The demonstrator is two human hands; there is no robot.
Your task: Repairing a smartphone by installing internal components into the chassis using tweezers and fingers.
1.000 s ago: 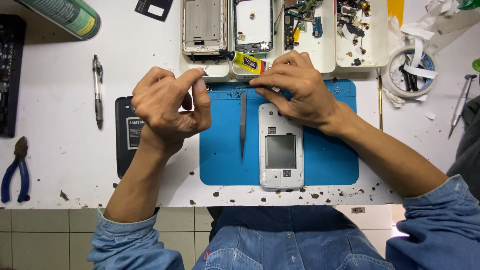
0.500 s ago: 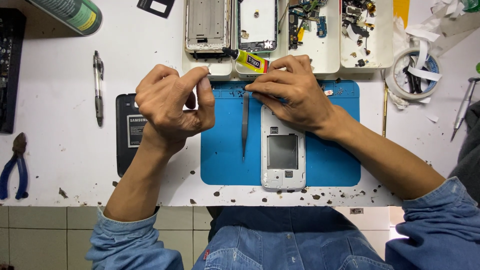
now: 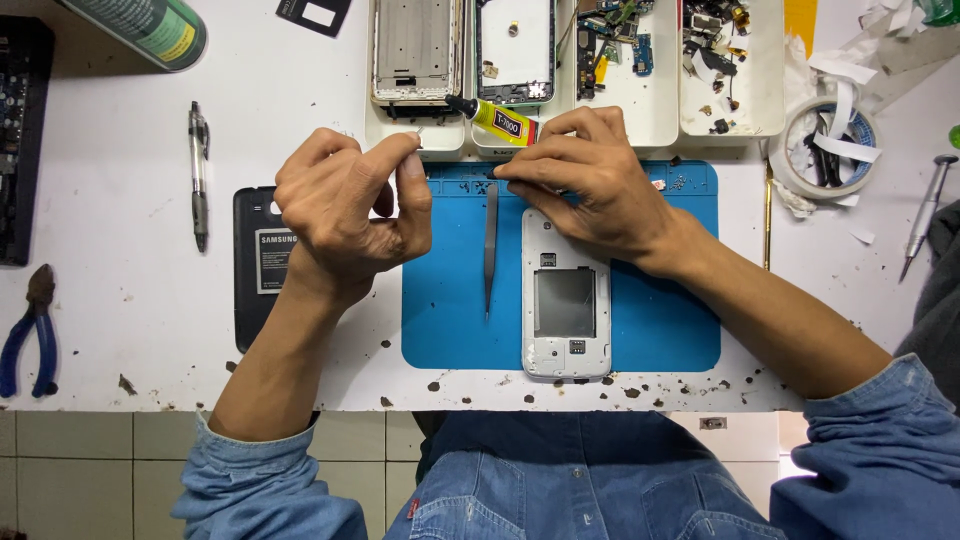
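We see a white phone frame [image 3: 566, 300] lying flat on the blue mat [image 3: 660, 310], its long axis running from us toward the trays, the top end under our right hand [image 3: 590, 185] and the bottom end near the desk [image 3: 130, 290] edge. The right hand rests on the frame's upper end, fingers pressed together and pointing left along the mat's far edge; whether something small sits between them we cannot tell. Just left of the frame, tweezers [image 3: 490, 250] lie on the mat, parallel to it, tips toward us.

Our left hand [image 3: 350, 205] hovers over the mat's left edge, thumb and forefinger pinched shut on a tiny piece [image 3: 421, 129] too small to identify. Behind this hand a black battery [image 3: 262, 260] lies on the desk, partly covered by the wrist.

A yellow glue tube [image 3: 500, 121] lies just beyond the right hand's fingers, nozzle pointing left. Past it stand white trays [image 3: 620, 115] with phone shells and small parts. A tape roll [image 3: 825, 150] sits to the right, a screwdriver [image 3: 925, 215] beyond it. At the left are a pen [image 3: 199, 175], blue-handled pliers [image 3: 30, 330] and a green can [image 3: 140, 28].
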